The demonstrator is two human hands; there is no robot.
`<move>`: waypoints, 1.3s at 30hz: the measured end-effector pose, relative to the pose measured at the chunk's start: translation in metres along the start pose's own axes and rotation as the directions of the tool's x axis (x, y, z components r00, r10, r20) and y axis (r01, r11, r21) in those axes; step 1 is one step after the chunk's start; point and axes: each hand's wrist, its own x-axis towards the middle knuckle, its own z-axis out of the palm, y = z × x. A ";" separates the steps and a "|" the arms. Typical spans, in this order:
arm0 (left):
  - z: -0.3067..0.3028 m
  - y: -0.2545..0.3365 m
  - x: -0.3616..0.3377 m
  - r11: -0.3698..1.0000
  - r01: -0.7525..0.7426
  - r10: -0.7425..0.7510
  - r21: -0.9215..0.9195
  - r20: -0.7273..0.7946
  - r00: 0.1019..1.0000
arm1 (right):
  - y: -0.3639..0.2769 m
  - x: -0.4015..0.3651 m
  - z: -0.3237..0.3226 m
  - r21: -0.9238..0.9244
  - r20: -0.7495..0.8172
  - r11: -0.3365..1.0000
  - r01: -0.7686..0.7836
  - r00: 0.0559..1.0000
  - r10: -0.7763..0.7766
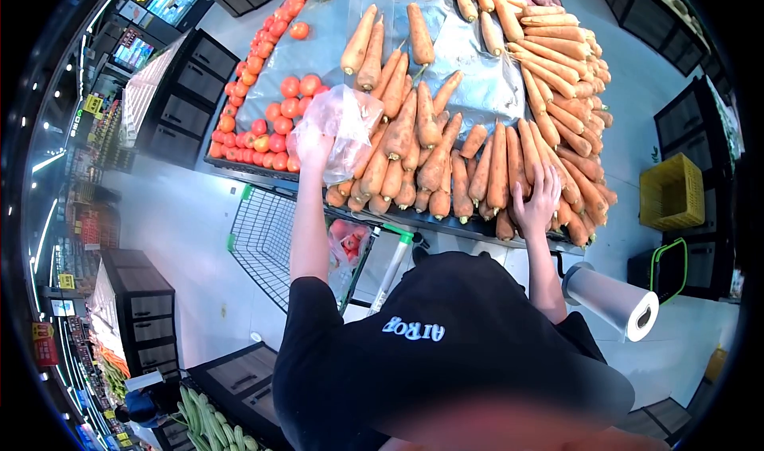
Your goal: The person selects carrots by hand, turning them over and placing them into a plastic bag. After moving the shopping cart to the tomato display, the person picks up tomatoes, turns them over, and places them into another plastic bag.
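My left hand [313, 150] is closed on a clear plastic bag [344, 125], held up over the border between tomatoes and carrots. The bag is crumpled, and I cannot make out anything inside it. Red tomatoes [277, 125] lie just left of that hand. At the front right of the display, my right hand [541, 198] rests on the carrots [497, 165] with its fingers stretched out over them. The carrots are piled thickly along the front and right edges. Several more carrots [390, 77] lie farther back on the silvery sheet [469, 89].
A shopping cart [267, 232] stands at the front left of the display, with a bag of red produce [347, 240] in it. A roll of plastic bags [609, 298] is at my right. Beyond it are a yellow crate [672, 192] and a black basket [659, 272] with a green handle.
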 end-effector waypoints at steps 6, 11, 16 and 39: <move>0.006 -0.025 0.025 0.993 0.010 -0.030 0.122 0.163 0.986 | -0.001 0.000 -0.001 0.013 0.004 1.000 -0.010 1.000 0.010; -0.001 -0.036 0.028 0.975 -0.008 -0.067 0.221 0.327 0.943 | -0.002 0.000 -0.003 0.015 -0.003 1.000 -0.004 1.000 0.005; -0.014 -0.037 0.025 0.983 0.182 -0.180 0.016 0.280 0.943 | -0.002 0.000 -0.003 0.025 -0.003 1.000 -0.002 1.000 0.002; -0.054 0.181 -0.146 0.826 -0.304 0.043 -0.474 -0.486 0.873 | -0.036 0.011 -0.034 0.052 0.073 0.999 -0.010 0.997 0.007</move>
